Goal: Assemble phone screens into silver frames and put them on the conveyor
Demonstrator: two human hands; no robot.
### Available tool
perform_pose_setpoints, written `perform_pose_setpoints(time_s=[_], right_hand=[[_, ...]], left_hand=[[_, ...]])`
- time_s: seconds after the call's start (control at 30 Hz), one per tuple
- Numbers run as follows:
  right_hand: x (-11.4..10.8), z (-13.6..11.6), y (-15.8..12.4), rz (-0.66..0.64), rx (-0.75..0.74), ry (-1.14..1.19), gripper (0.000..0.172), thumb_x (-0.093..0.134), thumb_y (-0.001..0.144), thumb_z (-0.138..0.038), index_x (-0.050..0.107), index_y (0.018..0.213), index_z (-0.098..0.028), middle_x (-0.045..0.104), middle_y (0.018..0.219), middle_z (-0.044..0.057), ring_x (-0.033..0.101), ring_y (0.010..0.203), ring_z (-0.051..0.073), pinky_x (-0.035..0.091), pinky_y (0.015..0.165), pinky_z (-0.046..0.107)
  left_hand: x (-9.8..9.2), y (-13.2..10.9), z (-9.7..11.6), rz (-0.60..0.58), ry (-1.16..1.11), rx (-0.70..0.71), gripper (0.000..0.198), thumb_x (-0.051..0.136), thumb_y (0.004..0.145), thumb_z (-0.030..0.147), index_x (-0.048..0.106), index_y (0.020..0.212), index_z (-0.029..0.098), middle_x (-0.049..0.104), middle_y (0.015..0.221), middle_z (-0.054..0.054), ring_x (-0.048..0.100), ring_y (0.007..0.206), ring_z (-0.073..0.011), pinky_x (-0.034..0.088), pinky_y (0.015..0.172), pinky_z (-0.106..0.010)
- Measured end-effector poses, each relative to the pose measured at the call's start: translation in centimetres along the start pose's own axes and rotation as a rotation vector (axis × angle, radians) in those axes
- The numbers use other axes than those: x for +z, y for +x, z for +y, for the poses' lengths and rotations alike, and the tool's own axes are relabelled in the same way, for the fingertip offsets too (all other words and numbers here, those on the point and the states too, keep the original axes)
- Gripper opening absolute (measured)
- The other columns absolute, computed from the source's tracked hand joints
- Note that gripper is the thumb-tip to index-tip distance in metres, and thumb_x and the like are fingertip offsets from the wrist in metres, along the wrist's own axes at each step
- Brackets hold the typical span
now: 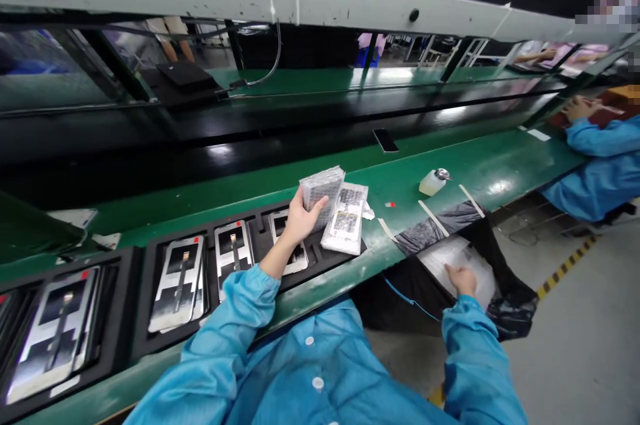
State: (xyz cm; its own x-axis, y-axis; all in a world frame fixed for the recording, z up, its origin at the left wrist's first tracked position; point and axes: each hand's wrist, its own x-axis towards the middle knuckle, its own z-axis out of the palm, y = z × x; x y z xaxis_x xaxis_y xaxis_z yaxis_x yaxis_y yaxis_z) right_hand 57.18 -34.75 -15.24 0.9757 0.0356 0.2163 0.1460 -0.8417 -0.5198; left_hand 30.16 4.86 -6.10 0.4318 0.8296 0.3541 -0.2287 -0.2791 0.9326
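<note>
My left hand (303, 218) is closed around a stack of clear bubble-wrap sleeves (325, 193), held upright over the bench. Beside it lies a bubble-wrapped packet (346, 218) with silver and black screen panels showing through, resting partly on a black foam tray (316, 263). My right hand (462, 279) is low on the right, above the mouth of a black plastic bag (515, 308) taped to the bench edge. Its fingers are curled against whitish clear plastic wrap (445, 258) inside the bag; whether they grip it is hard to see.
Phone screen panels (179, 285) stand in foam trays along the left. A pump bottle (433, 182) and a dark phone-like panel (385, 141) sit farther back on the green bench (505, 161). A co-worker's blue sleeve (600, 171) is at right. A metal beam (350, 1) crosses above.
</note>
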Motion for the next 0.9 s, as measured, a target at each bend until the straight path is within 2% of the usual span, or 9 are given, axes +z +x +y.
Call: perform_pose_setpoints(time_s=[0.07, 0.13, 0.2, 0.27, 0.3, 0.37, 0.5, 0.67, 0.9], right_hand=[[-0.1, 0.0, 0.1, 0.084, 0.072, 0.017, 0.027, 0.073, 0.084, -0.048, 0.076, 0.083, -0.021, 0.071, 0.088, 0.024, 0.073, 0.096, 0.051, 0.059, 0.085, 0.066], [-0.3, -1.4, 0.4, 0.175, 0.109, 0.061, 0.038, 0.068, 0.087, -0.041, 0.079, 0.110, -0.013, 0.069, 0.120, 0.036, 0.068, 0.125, 0.058, 0.054, 0.102, 0.078], [-0.2, -5.1, 0.2, 0.236, 0.051, 0.119, 0.052, 0.063, 0.092, -0.039, 0.072, 0.134, -0.009, 0.060, 0.144, 0.039, 0.059, 0.145, 0.056, 0.049, 0.116, 0.078], [0.5, -10.9, -1.5, 0.202, -0.126, 0.265, 0.056, 0.061, 0.099, -0.045, 0.066, 0.146, -0.016, 0.062, 0.149, 0.029, 0.060, 0.149, 0.044, 0.055, 0.119, 0.064], [1.0, -14.5, -3.0, 0.113, -0.307, 0.503, 0.059, 0.064, 0.102, -0.050, 0.062, 0.151, -0.017, 0.063, 0.148, 0.026, 0.062, 0.147, 0.042, 0.058, 0.117, 0.062], [2.3, -21.8, -6.6, -0.242, -0.605, 0.887, 0.080, 0.073, 0.100, -0.070, 0.055, 0.163, -0.024, 0.064, 0.156, 0.022, 0.063, 0.149, 0.039, 0.059, 0.119, 0.058], [4.0, -32.4, -12.3, -0.800, -0.629, 1.217, 0.113, 0.065, 0.084, -0.106, 0.063, 0.157, -0.021, 0.075, 0.146, 0.021, 0.073, 0.137, 0.041, 0.060, 0.120, 0.058], [3.7, -33.8, -13.0, -0.933, -0.680, 1.279, 0.106, 0.073, 0.078, -0.106, 0.075, 0.142, -0.021, 0.083, 0.134, 0.017, 0.077, 0.131, 0.041, 0.064, 0.115, 0.056], [2.9, -34.1, -11.7, -0.716, -0.731, 1.257, 0.105, 0.083, 0.066, -0.105, 0.081, 0.129, -0.021, 0.070, 0.160, 0.021, 0.063, 0.152, 0.044, 0.046, 0.135, 0.058]], left_hand=[[-0.6, -0.3, -0.5, -0.002, 0.017, -0.015, 0.082, 0.088, 0.077, 0.087, 0.071, 0.118, 0.018, 0.084, 0.116, -0.018, 0.083, 0.110, -0.0352, 0.067, 0.105, -0.051], [-1.6, -0.4, -0.8, -0.002, 0.032, -0.030, 0.081, 0.084, 0.083, 0.087, 0.071, 0.122, 0.017, 0.084, 0.122, -0.019, 0.083, 0.114, -0.0355, 0.066, 0.107, -0.051], [-2.5, -0.3, -1.0, -0.027, 0.038, -0.045, 0.082, 0.082, 0.085, 0.088, 0.071, 0.124, 0.017, 0.084, 0.125, -0.019, 0.082, 0.116, -0.0358, 0.066, 0.107, -0.051], [-2.9, -0.5, -1.2, -0.083, 0.041, -0.055, 0.084, 0.084, 0.081, 0.088, 0.073, 0.123, 0.017, 0.084, 0.123, -0.019, 0.082, 0.115, -0.0361, 0.066, 0.106, -0.052], [-3.0, -0.8, -1.2, -0.119, 0.042, -0.056, 0.084, 0.086, 0.079, 0.089, 0.074, 0.122, 0.017, 0.085, 0.120, -0.019, 0.083, 0.114, -0.0359, 0.067, 0.105, -0.052], [-2.9, -1.4, -1.2, -0.186, 0.046, -0.041, 0.084, 0.090, 0.076, 0.087, 0.076, 0.120, 0.017, 0.085, 0.118, -0.018, 0.083, 0.111, -0.0344, 0.067, 0.105, -0.053], [-2.6, -2.2, -0.5, -0.219, 0.038, 0.044, 0.083, 0.086, 0.082, 0.088, 0.075, 0.125, 0.018, 0.083, 0.122, -0.018, 0.081, 0.115, -0.0337, 0.065, 0.108, -0.055], [-2.0, -1.3, 0.0, -0.129, -0.039, 0.159, 0.102, 0.078, 0.075, 0.102, 0.069, 0.134, 0.020, 0.076, 0.132, -0.020, 0.076, 0.128, -0.0391, 0.061, 0.116, -0.055], [-1.1, -0.5, 1.0, -0.120, -0.095, 0.178, 0.104, 0.077, 0.075, 0.103, 0.067, 0.136, 0.020, 0.075, 0.123, -0.015, 0.078, 0.107, -0.0314, 0.066, 0.093, -0.043]])
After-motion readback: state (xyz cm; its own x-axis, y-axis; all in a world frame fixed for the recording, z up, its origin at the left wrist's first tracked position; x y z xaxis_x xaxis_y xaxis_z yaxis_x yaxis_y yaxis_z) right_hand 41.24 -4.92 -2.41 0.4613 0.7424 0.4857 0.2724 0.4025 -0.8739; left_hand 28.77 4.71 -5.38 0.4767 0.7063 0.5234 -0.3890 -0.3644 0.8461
